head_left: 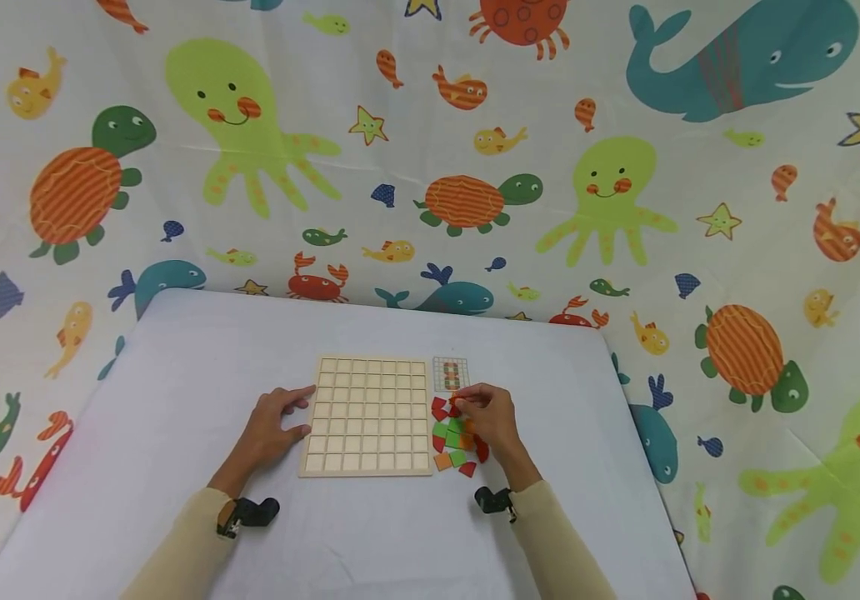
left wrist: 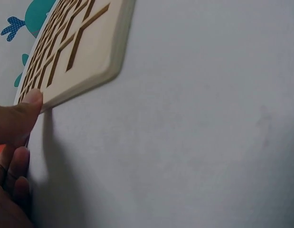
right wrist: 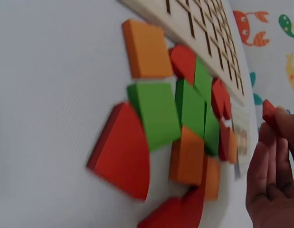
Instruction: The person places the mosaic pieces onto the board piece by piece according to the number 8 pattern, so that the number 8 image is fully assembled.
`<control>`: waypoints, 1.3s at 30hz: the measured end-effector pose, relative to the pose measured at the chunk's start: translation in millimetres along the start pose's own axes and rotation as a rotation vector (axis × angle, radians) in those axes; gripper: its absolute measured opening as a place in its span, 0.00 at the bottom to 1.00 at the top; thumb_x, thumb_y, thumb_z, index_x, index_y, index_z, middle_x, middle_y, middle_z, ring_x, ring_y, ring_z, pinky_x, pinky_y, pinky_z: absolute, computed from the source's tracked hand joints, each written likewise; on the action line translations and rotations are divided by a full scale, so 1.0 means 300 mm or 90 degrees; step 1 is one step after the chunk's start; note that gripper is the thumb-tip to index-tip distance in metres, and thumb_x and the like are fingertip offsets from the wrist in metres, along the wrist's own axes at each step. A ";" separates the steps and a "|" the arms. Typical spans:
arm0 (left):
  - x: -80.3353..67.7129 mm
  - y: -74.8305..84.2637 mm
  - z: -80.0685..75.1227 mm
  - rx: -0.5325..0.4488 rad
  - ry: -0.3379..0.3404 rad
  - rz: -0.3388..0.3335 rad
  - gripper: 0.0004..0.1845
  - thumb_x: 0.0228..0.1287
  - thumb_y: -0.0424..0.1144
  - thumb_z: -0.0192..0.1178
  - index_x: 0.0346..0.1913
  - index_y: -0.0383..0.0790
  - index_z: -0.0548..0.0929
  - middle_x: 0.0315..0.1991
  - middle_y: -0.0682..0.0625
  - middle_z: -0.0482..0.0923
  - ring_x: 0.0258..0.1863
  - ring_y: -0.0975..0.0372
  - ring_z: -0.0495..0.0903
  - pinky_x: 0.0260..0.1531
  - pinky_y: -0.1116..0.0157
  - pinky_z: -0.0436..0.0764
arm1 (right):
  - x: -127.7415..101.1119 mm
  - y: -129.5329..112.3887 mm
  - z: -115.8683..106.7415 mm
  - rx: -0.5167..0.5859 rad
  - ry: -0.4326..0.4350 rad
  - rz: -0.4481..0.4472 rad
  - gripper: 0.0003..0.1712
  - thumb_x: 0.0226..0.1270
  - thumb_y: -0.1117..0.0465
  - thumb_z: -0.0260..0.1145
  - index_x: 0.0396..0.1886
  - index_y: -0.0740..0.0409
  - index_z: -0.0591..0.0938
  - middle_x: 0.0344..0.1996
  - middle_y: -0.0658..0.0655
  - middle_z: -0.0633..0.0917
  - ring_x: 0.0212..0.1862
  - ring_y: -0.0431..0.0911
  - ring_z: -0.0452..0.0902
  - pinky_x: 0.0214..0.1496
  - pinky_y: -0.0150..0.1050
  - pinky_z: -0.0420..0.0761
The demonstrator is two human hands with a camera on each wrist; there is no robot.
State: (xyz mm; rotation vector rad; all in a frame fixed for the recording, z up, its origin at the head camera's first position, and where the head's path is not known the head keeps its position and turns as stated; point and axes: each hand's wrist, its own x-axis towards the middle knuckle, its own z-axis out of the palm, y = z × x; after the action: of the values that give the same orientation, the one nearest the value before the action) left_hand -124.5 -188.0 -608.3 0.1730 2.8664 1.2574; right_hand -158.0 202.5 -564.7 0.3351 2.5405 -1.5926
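Pinches a small red piece (right wrist: 270, 113) in the right hand (head_left: 493, 415); sets the left hand (head_left: 272, 427) against a wooden grid board (head_left: 370, 409).
In the head view, touches the board's left edge at centre frame with left index finger and thumb spread wide, left sleeve (head_left: 188, 537) slanting up from the lower left; holds the red piece just below a pattern card (head_left: 450, 374), right of the board, right sleeve (head_left: 556, 537) slanting up from the lower right. In the left wrist view, at far left, rests the thumb on the board's edge, other fingers loosely bent. In the right wrist view, at right, grips the red piece between thumb and fingertip, its long axis tipped from upper left to lower right, partly hidden, beyond loose red, green and orange pieces (right wrist: 163, 118) at centre.
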 end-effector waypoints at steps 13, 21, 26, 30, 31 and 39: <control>0.002 -0.003 -0.005 -0.010 -0.006 -0.003 0.39 0.58 0.26 0.76 0.74 0.40 0.77 0.53 0.44 0.84 0.52 0.51 0.75 0.56 0.49 0.73 | 0.042 -0.099 0.155 -0.001 -0.060 -0.066 0.07 0.67 0.65 0.76 0.44 0.58 0.92 0.39 0.58 0.91 0.36 0.46 0.89 0.41 0.40 0.89; 0.004 -0.014 0.001 -0.007 0.002 0.005 0.40 0.57 0.25 0.76 0.74 0.40 0.77 0.52 0.44 0.84 0.52 0.52 0.75 0.57 0.51 0.74 | 0.073 -0.159 0.282 0.011 -0.099 -0.109 0.06 0.65 0.66 0.77 0.42 0.57 0.93 0.39 0.55 0.93 0.38 0.44 0.88 0.44 0.37 0.86; 0.004 -0.009 0.003 -0.011 0.000 0.004 0.39 0.57 0.26 0.76 0.74 0.40 0.77 0.52 0.44 0.84 0.52 0.52 0.75 0.56 0.51 0.74 | 0.083 -0.203 0.361 0.014 -0.104 -0.083 0.04 0.63 0.64 0.80 0.37 0.52 0.95 0.38 0.49 0.93 0.39 0.42 0.88 0.45 0.36 0.87; 0.005 -0.004 0.001 -0.017 -0.003 -0.008 0.40 0.58 0.26 0.76 0.75 0.41 0.77 0.53 0.43 0.84 0.53 0.51 0.75 0.57 0.50 0.74 | 0.099 -0.224 0.420 -0.006 -0.094 -0.091 0.03 0.62 0.63 0.81 0.35 0.51 0.95 0.36 0.48 0.93 0.40 0.40 0.86 0.46 0.36 0.85; 0.005 -0.004 0.001 -0.018 -0.001 -0.010 0.40 0.57 0.26 0.76 0.75 0.41 0.77 0.53 0.44 0.84 0.53 0.51 0.75 0.57 0.50 0.74 | 0.104 -0.227 0.432 -0.009 -0.089 -0.096 0.03 0.62 0.63 0.81 0.35 0.52 0.95 0.36 0.49 0.93 0.40 0.40 0.86 0.46 0.36 0.85; -0.002 -0.003 0.003 -0.010 0.007 -0.016 0.39 0.57 0.27 0.76 0.74 0.41 0.78 0.52 0.45 0.84 0.51 0.54 0.73 0.53 0.55 0.72 | 0.139 -0.235 0.495 -0.054 -0.069 -0.131 0.03 0.62 0.66 0.80 0.35 0.56 0.95 0.33 0.51 0.93 0.39 0.41 0.86 0.46 0.35 0.85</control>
State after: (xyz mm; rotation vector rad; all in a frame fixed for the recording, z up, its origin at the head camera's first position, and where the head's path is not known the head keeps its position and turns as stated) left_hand -123.8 -188.1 -609.5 0.1294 2.8572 1.2795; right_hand -217.9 44.3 -577.3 -0.0223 2.6196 -1.5140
